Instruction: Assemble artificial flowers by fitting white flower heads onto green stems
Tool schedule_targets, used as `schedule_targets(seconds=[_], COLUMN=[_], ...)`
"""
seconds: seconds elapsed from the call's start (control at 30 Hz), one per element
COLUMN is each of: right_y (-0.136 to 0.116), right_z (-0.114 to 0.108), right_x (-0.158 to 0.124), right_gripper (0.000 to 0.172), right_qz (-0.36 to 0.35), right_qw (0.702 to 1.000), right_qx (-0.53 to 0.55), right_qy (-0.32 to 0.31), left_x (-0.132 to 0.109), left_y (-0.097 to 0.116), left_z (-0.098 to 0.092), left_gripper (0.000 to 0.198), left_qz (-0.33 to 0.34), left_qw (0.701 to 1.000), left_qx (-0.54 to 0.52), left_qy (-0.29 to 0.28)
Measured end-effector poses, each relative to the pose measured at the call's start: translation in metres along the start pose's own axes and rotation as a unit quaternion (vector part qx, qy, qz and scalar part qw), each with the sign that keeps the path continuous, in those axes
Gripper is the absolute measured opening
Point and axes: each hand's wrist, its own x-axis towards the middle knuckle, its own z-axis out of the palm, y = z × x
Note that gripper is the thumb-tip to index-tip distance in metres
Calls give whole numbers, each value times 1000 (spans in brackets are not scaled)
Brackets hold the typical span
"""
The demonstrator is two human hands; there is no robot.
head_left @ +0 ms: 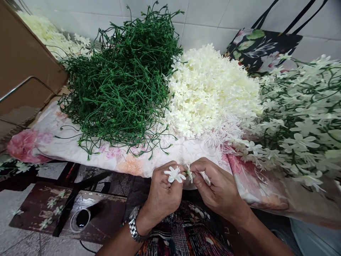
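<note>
Close together at the table's front edge, both hands are closed in pinches. My left hand grips a green artificial flower stem, mostly hidden in the fingers, and a white artificial flower shows over its knuckles. My right hand pinches a white flower petal piece at a green stem tip between the hands. Beyond them lies a big tangled pile of green plastic stems. To its right is a heap of loose cream-white petal pieces, with thin white stamen threads at its front.
Finished-looking white flowers on stems are heaped at the right. A floral cloth covers the table. A cardboard box stands at left, a dark floral bag against the tiled wall. Below left, a plastic cup rests on a brown stool.
</note>
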Motion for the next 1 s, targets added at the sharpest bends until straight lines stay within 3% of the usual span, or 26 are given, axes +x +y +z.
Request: schedule_targets(seconds=[0.47, 0.7, 1.0], right_y=[-2, -1, -1], right_z=[12, 14, 17], right_x=[1, 1, 0], right_gripper=[12, 12, 12], right_qz=[18, 26, 30], right_qw=[999, 999, 999], right_qx=[-6, -4, -14], right_qy=[45, 39, 37], left_x=[1, 4, 2], left_y=[0, 2, -5], left_z=[2, 1, 4], left_gripper=[20, 20, 19], left_qz=[69, 124, 139], left_qw=[995, 985, 980], left_qx=[63, 107, 130], left_qy=[43, 51, 52])
